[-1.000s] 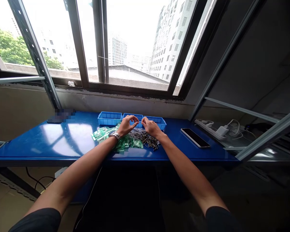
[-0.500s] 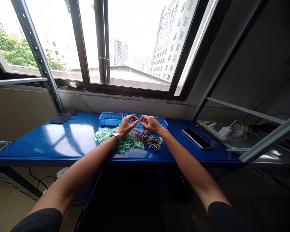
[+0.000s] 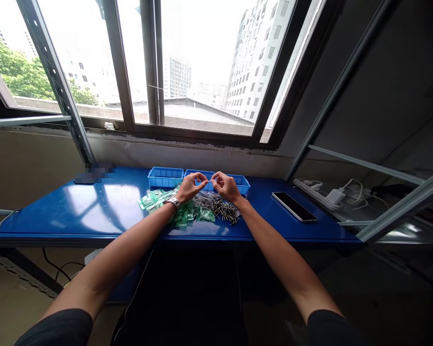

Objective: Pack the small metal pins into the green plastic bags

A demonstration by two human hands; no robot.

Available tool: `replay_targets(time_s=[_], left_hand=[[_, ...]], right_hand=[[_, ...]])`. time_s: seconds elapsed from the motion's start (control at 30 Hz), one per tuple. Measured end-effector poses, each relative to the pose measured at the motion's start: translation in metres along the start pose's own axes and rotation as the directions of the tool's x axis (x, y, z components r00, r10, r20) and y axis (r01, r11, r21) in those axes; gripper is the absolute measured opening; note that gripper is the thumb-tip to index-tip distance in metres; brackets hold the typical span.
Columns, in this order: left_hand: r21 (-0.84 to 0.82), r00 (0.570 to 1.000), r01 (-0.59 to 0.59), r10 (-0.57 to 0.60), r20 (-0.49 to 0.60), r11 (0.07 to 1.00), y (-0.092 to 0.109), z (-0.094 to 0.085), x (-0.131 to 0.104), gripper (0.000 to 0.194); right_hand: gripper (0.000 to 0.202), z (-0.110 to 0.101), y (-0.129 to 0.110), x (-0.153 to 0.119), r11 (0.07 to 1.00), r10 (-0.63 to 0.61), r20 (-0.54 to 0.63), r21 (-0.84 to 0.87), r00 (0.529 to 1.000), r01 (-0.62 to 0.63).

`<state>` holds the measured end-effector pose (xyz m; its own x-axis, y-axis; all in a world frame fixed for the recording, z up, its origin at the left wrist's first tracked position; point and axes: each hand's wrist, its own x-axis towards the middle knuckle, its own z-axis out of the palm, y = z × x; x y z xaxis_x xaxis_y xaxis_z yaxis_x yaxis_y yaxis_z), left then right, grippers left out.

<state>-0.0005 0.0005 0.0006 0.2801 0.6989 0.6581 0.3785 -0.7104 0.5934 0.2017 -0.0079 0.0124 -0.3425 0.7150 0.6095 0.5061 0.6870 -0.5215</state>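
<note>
My left hand, with a metal-banded watch on its wrist, is raised over the pile with thumb and index finger pinched. Facing it, my right hand is also in a pinch, a small gap between the two sets of fingertips. Whatever they hold is too small to make out. Beneath the left hand lie green-printed clear plastic packets. Dark screw-like metal pieces are heaped below the right hand, and a greyish clear plastic heap lies between the piles.
Three blue bins stand in a row behind my hands: a left one, a middle one and a right one. A phone lies on the blue table. A power strip with a white charger sits further right.
My right hand has moved slightly to the right, widening the gap between the fingertips. The left hand has barely moved. The piles and bins look the same.
</note>
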Motion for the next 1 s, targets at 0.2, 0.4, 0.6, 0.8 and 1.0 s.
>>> replay_targets(time_s=[0.2,0.4,0.6,0.8,1.0], left_hand=[[0.005,0.997,-0.043,0.042,0.069,0.999,0.0013,0.0009,-0.0017,0.021],[-0.003,0.999,-0.024,0.024,0.029,1.000,0.0000,-0.0001,-0.0010,0.024],[-0.025,1.000,-0.012,0.012,0.001,1.000,-0.0002,-0.0006,-0.0006,0.024],[-0.022,1.000,-0.005,0.005,0.010,1.000,0.0008,-0.0009,-0.0010,0.024],[-0.004,1.000,0.003,-0.003,-0.002,1.000,0.0013,-0.0011,-0.0009,0.027]], right_hand=[[0.020,0.0048,-0.0021,0.0001,0.999,0.005,-0.012,0.049,1.000,-0.005],[0.024,0.0000,-0.0003,-0.0010,0.998,0.021,-0.011,0.064,1.000,-0.020],[0.029,0.0006,0.0046,-0.0014,0.999,0.014,0.067,0.037,0.998,-0.016],[0.033,0.0031,0.0062,-0.0012,1.000,0.012,0.102,0.027,0.995,-0.014],[0.028,0.0001,0.0034,-0.0018,1.000,0.023,0.048,0.016,0.999,-0.024]])
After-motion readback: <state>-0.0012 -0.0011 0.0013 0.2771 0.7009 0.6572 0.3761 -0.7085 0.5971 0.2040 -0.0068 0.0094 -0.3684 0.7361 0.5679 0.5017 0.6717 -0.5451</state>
